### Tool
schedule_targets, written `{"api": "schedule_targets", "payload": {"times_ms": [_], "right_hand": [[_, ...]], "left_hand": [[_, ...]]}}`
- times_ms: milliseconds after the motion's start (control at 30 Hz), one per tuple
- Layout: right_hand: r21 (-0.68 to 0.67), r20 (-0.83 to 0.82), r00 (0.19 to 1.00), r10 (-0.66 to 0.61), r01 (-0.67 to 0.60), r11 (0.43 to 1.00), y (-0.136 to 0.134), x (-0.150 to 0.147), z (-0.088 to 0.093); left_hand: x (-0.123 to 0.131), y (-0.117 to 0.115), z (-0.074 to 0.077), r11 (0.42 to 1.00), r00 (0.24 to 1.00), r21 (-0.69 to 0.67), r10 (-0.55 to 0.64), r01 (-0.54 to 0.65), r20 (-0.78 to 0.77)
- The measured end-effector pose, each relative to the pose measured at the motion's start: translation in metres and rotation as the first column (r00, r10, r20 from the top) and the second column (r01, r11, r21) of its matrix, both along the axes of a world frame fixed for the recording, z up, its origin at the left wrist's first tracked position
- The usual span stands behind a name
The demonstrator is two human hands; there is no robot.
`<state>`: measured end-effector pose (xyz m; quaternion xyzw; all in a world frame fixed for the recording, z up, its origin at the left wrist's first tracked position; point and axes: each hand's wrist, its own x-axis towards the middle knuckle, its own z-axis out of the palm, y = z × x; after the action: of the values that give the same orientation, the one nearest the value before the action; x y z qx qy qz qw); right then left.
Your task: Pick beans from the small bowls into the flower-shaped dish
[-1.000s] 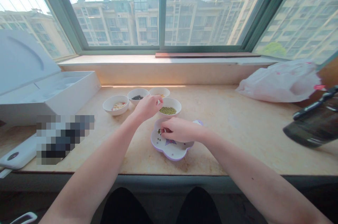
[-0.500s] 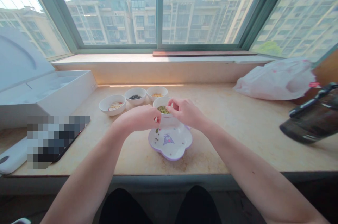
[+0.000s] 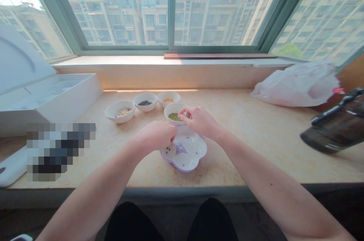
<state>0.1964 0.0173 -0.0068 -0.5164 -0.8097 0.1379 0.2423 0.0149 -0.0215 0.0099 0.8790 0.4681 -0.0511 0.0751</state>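
Note:
Over the upper left of the white, purple-rimmed flower-shaped plate (image 3: 196,149) is my left hand (image 3: 160,135), its fingers curled together and its fingertips mostly hidden. A few small dark bits lie on the plate just below it. My right hand (image 3: 199,119) is at the right side of a white bowl (image 3: 168,110) of green beans (image 3: 174,116). Its thumb and forefinger are pinched together over the beans, inside the rim; whether anything is between them I cannot make out. The bowl stands just behind the plate.
Behind to the left stand white bowls of pale slices (image 3: 123,112), black beans (image 3: 145,103) and yellow grains (image 3: 168,101). An open white box (image 3: 71,97) and a blurred-out object (image 3: 61,150) are at left; a plastic bag (image 3: 295,85) and dark pitcher (image 3: 332,127) at right.
My left hand has moved slightly right and down over the plate, and its fingers are now more hidden. My right hand stays at the bowl of green beans.

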Motion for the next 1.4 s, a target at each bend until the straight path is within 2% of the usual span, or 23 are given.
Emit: {"api": "schedule_targets", "payload": {"times_ms": [267,433,567,733,833,933,1033,1167,1400], "right_hand": [[0.000,-0.009,1.000,0.005,-0.005,1.000,0.001,0.001,-0.001],[0.018,-0.008,1.000,0.021,-0.021,1.000,-0.002,0.001,0.001],[-0.023,-0.014,0.985,0.170,-0.171,0.985,-0.006,0.000,0.003],[-0.182,-0.033,0.919,0.392,-0.391,0.902,-0.014,-0.002,0.002],[-0.250,0.005,0.875,0.484,-0.467,0.848,-0.017,-0.005,0.000],[-0.274,0.054,0.843,0.536,-0.504,0.819,-0.020,-0.009,-0.003],[-0.267,0.089,0.833,0.546,-0.508,0.819,-0.023,-0.013,-0.007],[-0.264,0.132,0.833,0.537,-0.493,0.829,-0.025,-0.018,-0.011],[-0.289,0.109,0.837,0.536,-0.489,0.823,-0.027,-0.019,-0.012]], "left_hand": [[0.007,-0.002,0.002,0.999,0.994,0.032,-0.006,0.009,-0.110],[0.002,0.002,0.006,0.999,0.999,0.020,-0.031,0.031,-0.038],[-0.008,0.006,0.020,0.999,0.998,0.026,-0.025,0.024,0.059],[-0.023,0.018,0.029,0.996,0.980,0.082,0.020,-0.037,0.199],[-0.028,0.030,0.024,0.984,0.957,0.123,0.094,-0.131,0.273],[-0.027,0.041,0.015,0.959,0.920,0.202,0.110,-0.197,0.376],[-0.023,0.050,0.004,0.935,0.876,0.258,0.098,-0.243,0.471],[-0.019,0.057,-0.006,0.918,0.830,0.260,0.116,-0.299,0.545],[-0.020,0.064,-0.014,0.938,0.833,0.226,0.101,-0.262,0.544]]}}
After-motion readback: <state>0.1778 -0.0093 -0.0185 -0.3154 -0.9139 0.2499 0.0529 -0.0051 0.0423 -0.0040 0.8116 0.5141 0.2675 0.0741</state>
